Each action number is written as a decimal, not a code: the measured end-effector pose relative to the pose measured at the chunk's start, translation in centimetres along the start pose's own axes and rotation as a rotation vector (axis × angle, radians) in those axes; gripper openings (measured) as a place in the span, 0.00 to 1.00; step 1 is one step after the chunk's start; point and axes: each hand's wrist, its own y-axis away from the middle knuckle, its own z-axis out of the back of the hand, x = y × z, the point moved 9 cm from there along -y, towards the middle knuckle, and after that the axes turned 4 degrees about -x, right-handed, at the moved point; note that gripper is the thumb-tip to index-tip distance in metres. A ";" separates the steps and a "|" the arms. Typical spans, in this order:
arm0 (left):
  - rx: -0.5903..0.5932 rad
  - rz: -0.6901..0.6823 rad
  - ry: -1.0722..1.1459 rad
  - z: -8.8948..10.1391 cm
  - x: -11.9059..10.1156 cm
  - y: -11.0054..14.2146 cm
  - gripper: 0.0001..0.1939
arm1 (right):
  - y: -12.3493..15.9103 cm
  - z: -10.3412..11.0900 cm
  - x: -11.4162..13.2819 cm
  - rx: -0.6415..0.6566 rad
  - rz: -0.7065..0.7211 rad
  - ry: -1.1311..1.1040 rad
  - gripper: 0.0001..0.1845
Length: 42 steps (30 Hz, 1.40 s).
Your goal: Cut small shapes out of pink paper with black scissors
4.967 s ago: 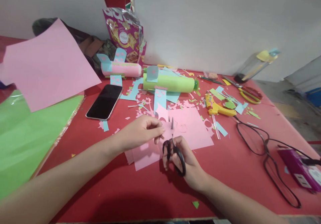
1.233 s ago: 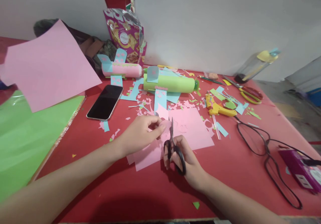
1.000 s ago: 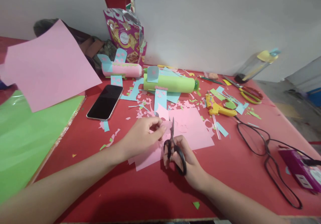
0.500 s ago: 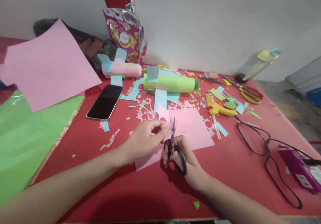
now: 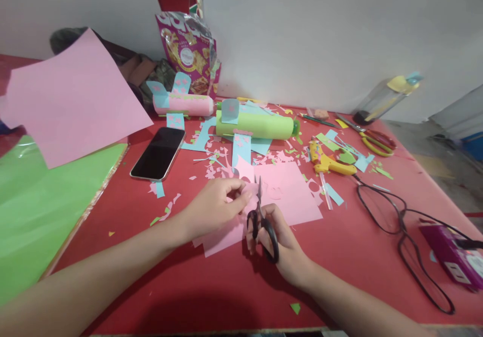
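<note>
My left hand pinches a small piece of pink paper between thumb and fingers. My right hand has its fingers through the black handles of a pair of scissors. The scissors' blades point away from me and stand slightly apart at the right edge of the small piece. Under both hands lie larger pink sheets on the red table. Just beyond them rests a green paper-covered bottle with light blue wings, and left of it a pink one made alike.
A phone lies at left, near a large pink sheet and green sheets. At right are a yellow glue gun, a purple power strip and yellow-handled scissors. Paper scraps are scattered at the back. A snack bag stands behind.
Over the last seconds the scissors' blades open and close beside the pink piece, which turns slightly in my left hand. My left hand shifts a little; my right hand stays nearly in place.
</note>
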 end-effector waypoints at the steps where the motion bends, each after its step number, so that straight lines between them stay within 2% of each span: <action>1: -0.001 -0.007 -0.015 0.1 -0.1 0.0 0.14 | 0.0 0.0 0.0 0.002 0.003 -0.005 0.17; 9: 0.005 -0.038 -0.042 0.9 -0.1 -0.3 0.15 | 0.1 0.0 -0.2 -0.018 -0.011 -0.006 0.16; 18: -0.099 -0.020 0.021 2.2 -0.1 -0.3 0.12 | 0.0 0.0 -0.4 -0.011 -0.030 -0.018 0.15; 25: -0.011 -0.038 -0.013 1.2 -0.2 -0.3 0.14 | 0.0 -0.1 -0.3 -0.010 -0.029 -0.030 0.17; 32: -0.007 -0.076 -0.118 1.4 -0.5 -0.4 0.14 | 0.1 -0.2 -0.2 -0.008 -0.034 -0.026 0.20; 42: 0.014 -0.052 -0.129 1.6 -0.4 -0.4 0.10 | 0.1 -0.1 -0.3 -0.009 -0.025 -0.031 0.19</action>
